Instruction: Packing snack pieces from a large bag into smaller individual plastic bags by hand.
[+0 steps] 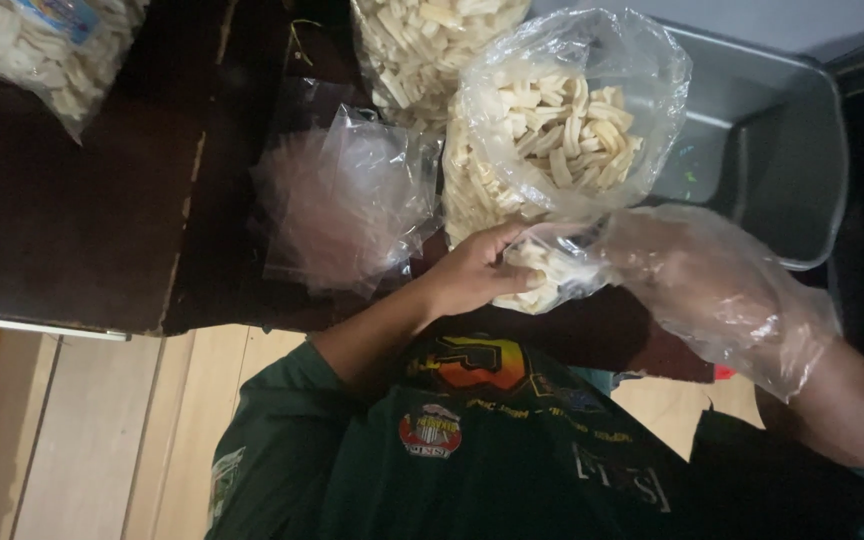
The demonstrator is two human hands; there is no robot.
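Holding a small clear bag of pale cracker strips, the left hand has its grip pinched on the bag's near edge. The right hand, inside a loose plastic glove, touches the same bag from the other side, fingers curled; its grip cannot be told. Just beyond this small bag stands a large open bag of strips, beside a grey tub on the dark counter.

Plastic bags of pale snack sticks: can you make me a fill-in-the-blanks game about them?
The right hand wears a clear plastic ____.
The ____ left hand grips a small clear bag of pale sticks.
The big open clear bag of pale sticks stands beside a ____ plastic tub.
Missing words: glove; bare; grey.
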